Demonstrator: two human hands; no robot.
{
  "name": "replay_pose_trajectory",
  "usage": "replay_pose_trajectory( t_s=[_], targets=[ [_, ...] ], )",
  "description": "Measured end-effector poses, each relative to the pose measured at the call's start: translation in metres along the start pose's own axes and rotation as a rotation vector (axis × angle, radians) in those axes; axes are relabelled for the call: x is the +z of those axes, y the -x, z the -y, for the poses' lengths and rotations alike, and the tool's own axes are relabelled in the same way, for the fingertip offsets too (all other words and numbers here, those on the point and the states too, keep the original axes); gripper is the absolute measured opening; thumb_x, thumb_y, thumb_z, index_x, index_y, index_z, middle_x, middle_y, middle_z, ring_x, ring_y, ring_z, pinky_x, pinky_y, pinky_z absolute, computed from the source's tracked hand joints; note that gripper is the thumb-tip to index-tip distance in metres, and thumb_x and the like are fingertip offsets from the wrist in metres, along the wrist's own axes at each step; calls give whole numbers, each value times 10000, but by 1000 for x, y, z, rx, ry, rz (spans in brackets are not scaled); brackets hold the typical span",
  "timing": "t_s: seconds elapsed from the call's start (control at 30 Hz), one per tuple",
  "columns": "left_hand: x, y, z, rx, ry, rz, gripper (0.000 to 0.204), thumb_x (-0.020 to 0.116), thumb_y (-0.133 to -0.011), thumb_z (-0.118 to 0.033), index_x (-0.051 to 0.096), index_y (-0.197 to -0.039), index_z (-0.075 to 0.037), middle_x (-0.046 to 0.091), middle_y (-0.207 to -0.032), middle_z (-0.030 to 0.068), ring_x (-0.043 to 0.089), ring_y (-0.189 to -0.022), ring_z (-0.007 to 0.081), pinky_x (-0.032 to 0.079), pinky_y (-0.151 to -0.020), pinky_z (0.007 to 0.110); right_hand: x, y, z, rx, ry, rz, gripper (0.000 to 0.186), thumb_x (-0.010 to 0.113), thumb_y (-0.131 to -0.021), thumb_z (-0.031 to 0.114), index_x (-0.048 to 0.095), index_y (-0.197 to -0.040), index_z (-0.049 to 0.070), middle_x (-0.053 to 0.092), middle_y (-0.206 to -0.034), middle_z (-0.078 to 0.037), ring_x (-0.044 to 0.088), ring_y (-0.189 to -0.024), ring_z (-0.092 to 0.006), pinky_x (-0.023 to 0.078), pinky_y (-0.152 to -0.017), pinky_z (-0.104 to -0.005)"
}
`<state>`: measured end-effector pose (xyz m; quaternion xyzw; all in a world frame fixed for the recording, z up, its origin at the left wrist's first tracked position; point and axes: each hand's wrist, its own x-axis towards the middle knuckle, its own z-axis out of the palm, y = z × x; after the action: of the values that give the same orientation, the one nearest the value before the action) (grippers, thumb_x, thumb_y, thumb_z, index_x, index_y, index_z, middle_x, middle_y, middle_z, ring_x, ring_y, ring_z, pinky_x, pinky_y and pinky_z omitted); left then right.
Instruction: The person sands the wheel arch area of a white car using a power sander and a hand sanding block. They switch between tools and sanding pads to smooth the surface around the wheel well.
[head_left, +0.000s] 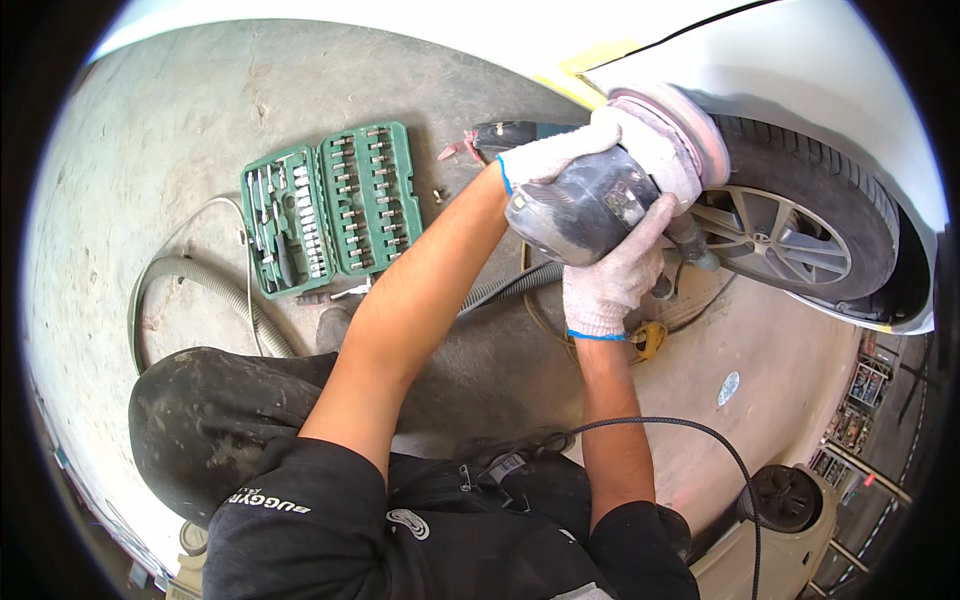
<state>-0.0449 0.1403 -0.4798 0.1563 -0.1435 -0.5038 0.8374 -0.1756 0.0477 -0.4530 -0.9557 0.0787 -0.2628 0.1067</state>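
A grey and black power sander (575, 205) with a round pink pad (700, 130) is held up at the side of a white car (790, 60), above its wheel (770, 240). My left hand (555, 152), in a white knit glove, grips the top of the sander's body. My right hand (615, 280), gloved the same way, is closed on the sander's lower side. Yellow masking tape (590, 65) lines part of the panel above. A second dark tool (500, 137) with red on its end lies partly hidden behind the sander.
An open green socket set (360, 135) lies on the concrete floor (200, 110). A ribbed grey hose (230, 305) and a yellow cable (648, 345) run along it. At the lower right stand a beige machine (800, 535) with a black top and metal racks (865, 390).
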Motion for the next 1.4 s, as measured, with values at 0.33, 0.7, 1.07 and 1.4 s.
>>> replay_pose_trajectory(
  t_s=[0.33, 0.7, 1.07, 1.4],
  targets=[
    [-32, 5, -15, 82, -158, -2, 751, 545, -926, -577, 411, -1438, -44, 522, -1384, 160, 515, -1265, 294, 411, -1078, 443, 8, -10, 14, -26, -18, 69, 1144, 853, -658, 206, 121, -1514, 1, 582, -1102, -305, 576, -974, -484, 436, -844, -544],
    [20, -2, -3, 106, -225, -81, 713, 598, -910, -547, 453, -1399, -48, 564, -1325, 156, 559, -1205, 273, 454, -1032, 419, -12, -11, -23, -124, -96, -48, 1167, 886, -630, 291, 175, -1514, 13, 598, -1112, -295, 600, -992, -463, 474, -817, -524],
    [10, 19, -19, 160, -233, -347, 800, 467, -926, -653, 406, -1430, -34, 542, -1357, 174, 561, -1203, 302, 467, -1023, 445, 17, -28, -13, -310, -18, -92, 1004, 806, -693, 326, 277, -1476, -12, 597, -931, -174, 584, -808, -380, 449, -735, -501],
    [67, 15, -21, 142, -127, -421, 743, 614, -895, -565, 453, -1387, -32, 584, -1283, 164, 591, -1141, 281, 494, -983, 429, -16, -40, -18, -256, -200, -234, 844, 726, -707, 226, 367, -1443, 24, 594, -848, -130, 591, -764, -336, 446, -725, -471]
  ],
)
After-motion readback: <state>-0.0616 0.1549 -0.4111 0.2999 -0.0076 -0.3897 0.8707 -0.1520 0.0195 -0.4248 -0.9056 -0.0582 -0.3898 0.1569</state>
